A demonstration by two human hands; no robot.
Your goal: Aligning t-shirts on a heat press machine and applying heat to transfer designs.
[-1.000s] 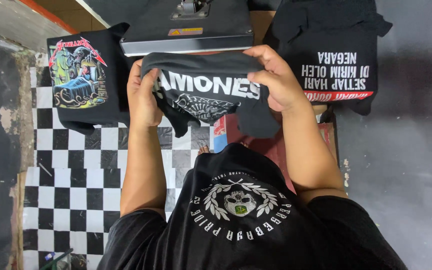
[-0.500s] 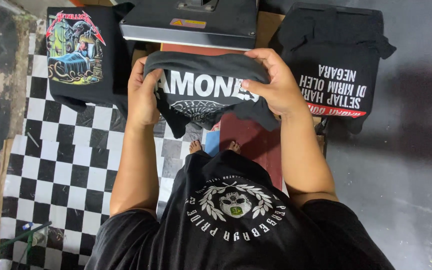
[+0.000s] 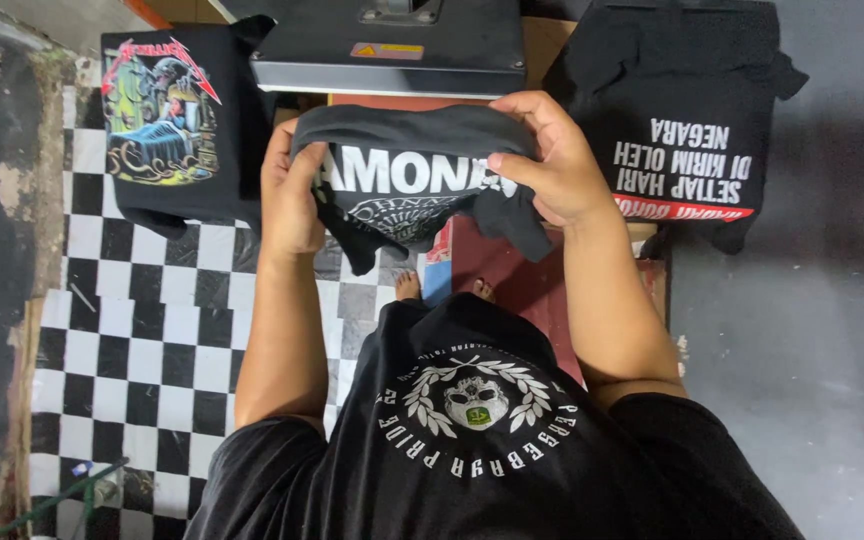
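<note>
Both hands hold a folded black shirt (image 3: 422, 175) with white lettering and a pale round print, lifted in front of the person's chest and just below the front edge of a heat press (image 3: 392, 50). The left hand (image 3: 290, 195) grips the shirt's left end: its fingers (image 3: 304, 160) are curled closed around the folded edge, with the cloth passing between thumb and fingers. The right hand (image 3: 552, 165) grips the right end, its fingers (image 3: 517, 105) lying over the top fold and the thumb pressed on the front face beside the lettering, so the cloth is pinched between them. The shirt spans the gap between the two hands, and loose corners hang below each grip. A second black shirt with a coloured picture print (image 3: 167, 125) lies to the left of the press, well apart from the hands. A third black shirt with white and red print (image 3: 682, 140) lies to the right, near the right hand but not touching it. A black-and-white checkered floor (image 3: 152, 330) shows below.
</note>
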